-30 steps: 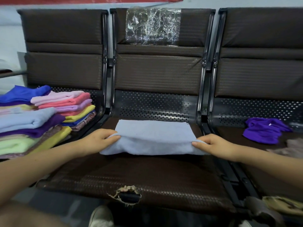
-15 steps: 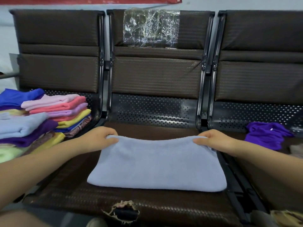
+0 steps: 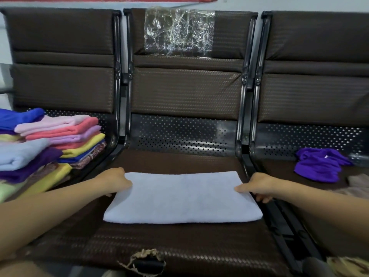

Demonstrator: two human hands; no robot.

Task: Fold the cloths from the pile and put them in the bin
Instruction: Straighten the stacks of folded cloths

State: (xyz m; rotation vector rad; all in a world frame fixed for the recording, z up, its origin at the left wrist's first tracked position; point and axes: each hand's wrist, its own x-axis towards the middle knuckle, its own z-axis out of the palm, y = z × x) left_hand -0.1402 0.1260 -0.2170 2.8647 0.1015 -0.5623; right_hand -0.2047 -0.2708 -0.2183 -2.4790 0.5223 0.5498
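Observation:
A light blue cloth (image 3: 182,197) lies folded flat on the middle brown seat (image 3: 179,246). My left hand (image 3: 114,181) grips its left edge, fingers curled under the fabric. My right hand (image 3: 259,186) pinches its right edge, thumb on top and fingers below. A stack of folded cloths (image 3: 46,144) in several colours sits on the left seat. A crumpled purple cloth (image 3: 319,163) lies on the right seat. No bin is in view.
Black metal armrest frames (image 3: 245,136) separate the three seats. The middle seat's front edge has a torn hole (image 3: 143,260). A beige cloth (image 3: 357,181) lies at the far right. Clear plastic (image 3: 178,32) is taped on the middle backrest.
The cloth was drawn toward me and laid flat. Both hands slid from its far edge to its left and right side edges.

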